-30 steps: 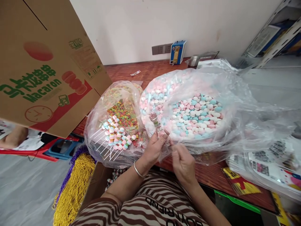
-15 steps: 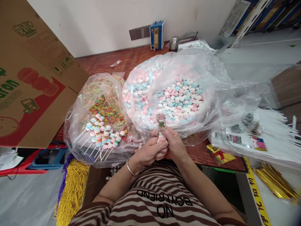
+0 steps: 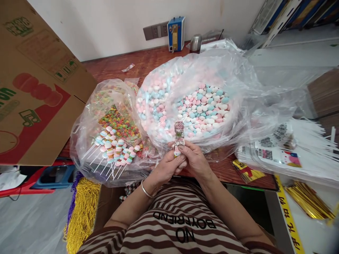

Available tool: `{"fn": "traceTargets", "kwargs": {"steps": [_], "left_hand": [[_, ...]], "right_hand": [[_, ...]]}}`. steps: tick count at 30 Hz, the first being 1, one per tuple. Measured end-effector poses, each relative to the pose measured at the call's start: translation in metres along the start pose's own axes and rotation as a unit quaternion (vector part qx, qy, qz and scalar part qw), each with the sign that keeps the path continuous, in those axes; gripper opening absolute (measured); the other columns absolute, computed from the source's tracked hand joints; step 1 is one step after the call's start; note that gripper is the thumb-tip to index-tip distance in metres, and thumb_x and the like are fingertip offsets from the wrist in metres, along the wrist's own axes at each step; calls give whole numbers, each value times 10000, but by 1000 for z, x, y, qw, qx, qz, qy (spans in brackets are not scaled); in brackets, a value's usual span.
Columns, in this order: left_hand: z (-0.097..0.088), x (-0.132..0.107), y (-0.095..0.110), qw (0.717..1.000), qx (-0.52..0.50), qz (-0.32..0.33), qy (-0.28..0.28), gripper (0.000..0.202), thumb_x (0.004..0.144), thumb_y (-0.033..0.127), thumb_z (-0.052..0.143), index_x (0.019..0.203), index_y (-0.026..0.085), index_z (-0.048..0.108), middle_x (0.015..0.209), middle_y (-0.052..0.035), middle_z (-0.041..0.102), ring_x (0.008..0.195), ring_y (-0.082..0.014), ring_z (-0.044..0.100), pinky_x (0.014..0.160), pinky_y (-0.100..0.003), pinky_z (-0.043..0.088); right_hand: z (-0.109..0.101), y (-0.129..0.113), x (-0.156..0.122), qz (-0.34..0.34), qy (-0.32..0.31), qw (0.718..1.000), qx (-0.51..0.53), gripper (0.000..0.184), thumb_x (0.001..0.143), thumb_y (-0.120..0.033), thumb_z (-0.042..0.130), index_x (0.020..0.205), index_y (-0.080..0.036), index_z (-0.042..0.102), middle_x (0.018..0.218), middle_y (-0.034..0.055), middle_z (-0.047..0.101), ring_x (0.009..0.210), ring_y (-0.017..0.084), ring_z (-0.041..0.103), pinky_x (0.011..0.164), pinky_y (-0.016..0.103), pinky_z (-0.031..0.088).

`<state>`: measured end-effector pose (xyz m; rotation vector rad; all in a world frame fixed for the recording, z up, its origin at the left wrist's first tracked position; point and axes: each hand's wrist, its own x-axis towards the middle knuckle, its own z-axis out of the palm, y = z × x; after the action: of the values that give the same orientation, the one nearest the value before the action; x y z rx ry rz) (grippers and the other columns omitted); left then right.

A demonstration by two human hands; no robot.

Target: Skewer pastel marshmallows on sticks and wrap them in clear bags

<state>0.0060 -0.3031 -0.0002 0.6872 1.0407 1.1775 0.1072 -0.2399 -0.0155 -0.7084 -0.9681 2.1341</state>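
Both my hands meet at the table's front edge, fingers pinched together round a small wrapped candy skewer (image 3: 179, 133) whose printed clear wrapper stands up above my fingers. My left hand (image 3: 167, 166), with a bangle on its wrist, grips the lower part. My right hand (image 3: 194, 159) pinches the wrapper just beside it. Right behind them lies a big clear bag of pink, blue and white marshmallow candies (image 3: 203, 107). To the left, a smaller clear bag (image 3: 87, 141) holds several finished candy skewers (image 3: 115, 150) and coloured cereal bits (image 3: 119, 121).
A brown Macaron carton (image 3: 34, 95) leans at the left. A stack of printed clear wrapper bags (image 3: 280, 153) and gold twist ties (image 3: 308, 203) lie at the right. Gold and purple ties (image 3: 82, 211) hang at lower left. A blue device (image 3: 176, 33) stands by the wall sockets.
My hands came together from apart and closed on the wrapped skewer, raising it slightly. The camera swung right and down, bringing the wrapper stack and gold ties into view.
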Motion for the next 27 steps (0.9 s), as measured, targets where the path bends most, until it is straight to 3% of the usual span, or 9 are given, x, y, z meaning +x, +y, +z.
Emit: {"fn": "traceTargets", "kwargs": {"steps": [4, 7, 12, 15, 19, 21, 27], "left_hand": [[0, 2, -6, 1000, 8, -13, -2, 483, 830, 591, 699, 744, 188, 446, 544, 90, 358, 450, -36, 238, 418, -210, 164], [-2, 2, -6, 998, 51, -5, 32, 455, 871, 599, 646, 795, 183, 479, 560, 81, 388, 469, -47, 263, 438, -214, 187], [-4, 1, -3, 975, 197, 74, 77, 382, 986, 545, 482, 892, 178, 530, 632, 51, 439, 559, -83, 360, 514, -225, 287], [-4, 2, -7, 954, 263, 104, 98, 423, 991, 556, 448, 804, 182, 512, 606, 48, 431, 539, -91, 346, 509, -245, 285], [-1, 3, -9, 948, 281, 98, 115, 471, 984, 559, 452, 698, 188, 492, 565, 33, 461, 520, -98, 381, 525, -258, 297], [0, 1, -8, 949, 277, 92, 122, 493, 981, 561, 461, 657, 189, 479, 555, 27, 469, 521, -99, 385, 532, -261, 293], [2, 0, -11, 955, 248, 90, 137, 514, 942, 582, 525, 611, 199, 434, 526, 43, 413, 510, -95, 320, 527, -272, 257]], "right_hand": [[5, 3, 2, -29, 43, 999, -6, 245, 759, -399, 730, 874, -191, 789, 825, 42, 763, 765, 183, 672, 598, 242, 468], [3, 1, 5, -50, 65, 997, 10, 241, 765, -397, 706, 899, -211, 781, 890, 52, 774, 863, 218, 698, 698, 289, 526], [-5, -6, 6, -35, 27, 998, -46, 326, 777, -472, 734, 973, -214, 769, 967, 59, 776, 895, 232, 703, 804, 351, 558], [-4, -5, 4, -9, 29, 996, -88, 347, 740, -487, 790, 926, -194, 775, 907, 61, 781, 841, 221, 701, 763, 329, 562], [3, -4, 2, 11, 32, 998, -45, 354, 755, -510, 745, 871, -177, 783, 879, 74, 787, 556, 144, 610, 499, 264, 484], [6, -5, 3, 18, 29, 999, -19, 335, 765, -486, 717, 865, -176, 790, 885, 82, 791, 510, 134, 583, 451, 259, 449], [10, -12, 6, -3, 58, 998, 21, 238, 706, -376, 686, 765, -172, 794, 850, 95, 795, 832, 248, 713, 669, 307, 546]]}}
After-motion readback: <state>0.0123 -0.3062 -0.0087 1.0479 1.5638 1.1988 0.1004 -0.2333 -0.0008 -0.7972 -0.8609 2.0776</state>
